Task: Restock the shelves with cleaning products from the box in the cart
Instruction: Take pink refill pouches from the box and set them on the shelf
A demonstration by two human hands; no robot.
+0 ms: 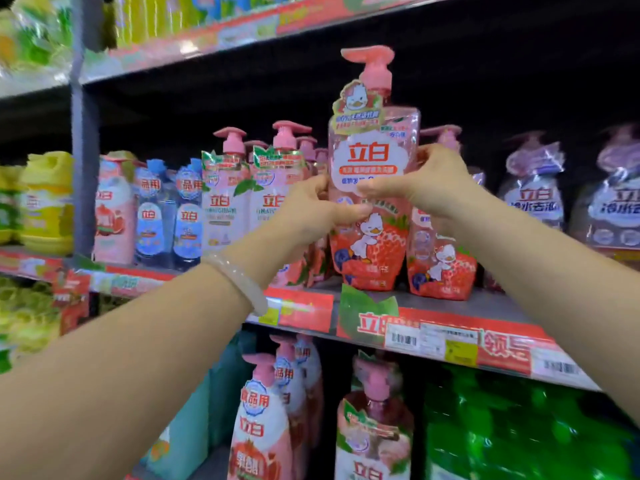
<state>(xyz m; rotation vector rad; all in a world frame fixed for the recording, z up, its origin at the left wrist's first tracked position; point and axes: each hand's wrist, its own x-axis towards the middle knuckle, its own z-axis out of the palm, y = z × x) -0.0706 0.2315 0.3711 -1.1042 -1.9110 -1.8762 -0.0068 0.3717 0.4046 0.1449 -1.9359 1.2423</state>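
A tall pink pump bottle (372,161) with a strawberry and duck label stands at the front of the middle shelf (460,306). My left hand (311,209) grips its left side and my right hand (426,181) grips its right side, thumbs across the label. Its base looks level with the shelf board; I cannot tell whether it touches. A matching strawberry bottle (441,268) stands just right of it, partly behind my right wrist. The box and the cart are out of view.
Pink pump bottles (227,199) and blue-labelled bottles (169,216) fill the shelf to the left, beside a yellow jug (46,202). Purple bottles (533,188) stand at the right. The lower shelf holds pink bottles (259,420) and green packs (512,427). An upper shelf edge (242,32) hangs overhead.
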